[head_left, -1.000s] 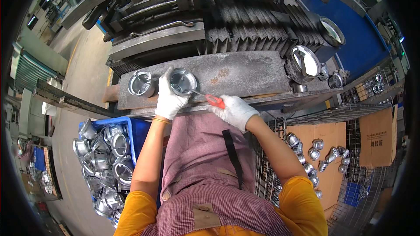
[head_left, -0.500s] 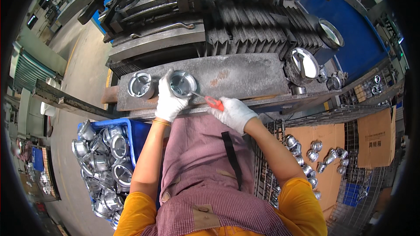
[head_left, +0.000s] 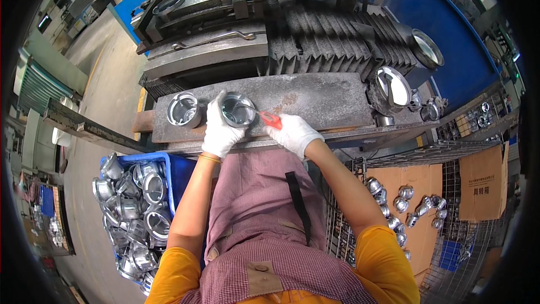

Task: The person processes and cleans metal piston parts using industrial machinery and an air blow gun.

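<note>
White gloves cover both my hands. With my left hand (head_left: 220,129) I grip a round, cup-shaped metal casting (head_left: 238,118), its open end facing up on the grey metal ledge. My right hand (head_left: 295,136) is closed round a red-handled tool (head_left: 271,119) with a thin metal shaft. That shaft reaches over the casting's right rim; whether its tip touches metal is hard to make out. A second cup-shaped casting (head_left: 183,109) stands upright on the ledge, left of my left hand.
A blue bin (head_left: 179,175) heaped with castings sits lower left. Lower right, more castings lie on cardboard (head_left: 423,186) inside a wire cage (head_left: 416,155). Beyond the ledge (head_left: 315,98) are a machine's black bellows (head_left: 332,39) and a wrench (head_left: 216,38). A shiny round pan (head_left: 396,87) stands at the right.
My right hand has shifted slightly left and away from me, bringing the red handle nearer the casting. My left hand still holds the casting in about the same place. The view has shifted a little.
</note>
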A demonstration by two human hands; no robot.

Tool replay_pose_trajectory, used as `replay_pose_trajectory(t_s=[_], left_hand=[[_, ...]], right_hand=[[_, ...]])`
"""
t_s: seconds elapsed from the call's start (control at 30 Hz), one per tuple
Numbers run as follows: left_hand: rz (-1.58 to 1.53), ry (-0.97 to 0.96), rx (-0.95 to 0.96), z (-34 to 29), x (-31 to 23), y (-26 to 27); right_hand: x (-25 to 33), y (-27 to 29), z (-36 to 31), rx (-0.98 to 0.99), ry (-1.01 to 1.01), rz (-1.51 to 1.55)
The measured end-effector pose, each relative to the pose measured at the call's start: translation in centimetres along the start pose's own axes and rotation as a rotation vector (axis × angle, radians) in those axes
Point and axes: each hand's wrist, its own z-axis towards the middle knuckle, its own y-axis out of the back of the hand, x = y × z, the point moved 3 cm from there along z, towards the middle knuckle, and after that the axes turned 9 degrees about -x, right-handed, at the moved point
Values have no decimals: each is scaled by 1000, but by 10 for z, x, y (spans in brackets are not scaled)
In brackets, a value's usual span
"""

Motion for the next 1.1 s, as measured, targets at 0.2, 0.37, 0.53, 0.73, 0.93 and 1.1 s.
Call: replay_pose_trajectory(t_s=[0.2,0.37,0.53,0.73,0.93,1.1], left_hand=[[18,11,40,1,19,-2],[-12,-22,57,8,-11,-14],[335,-141,264,19,-27,30],[615,-480,407,18,-40,46],[754,-371,341,1,-23,71],[745,-167,309,0,-14,68]], right_hand=[[3,-2,5,-16,22,-5],[-12,30,-13,32,-84,179],[-96,143,-86,-936,237,358],[-230,342,-224,-1653,-153,119],[-96,233,-168,-1314,-90,-571],[-171,173,-48,-889,-166,-707]])
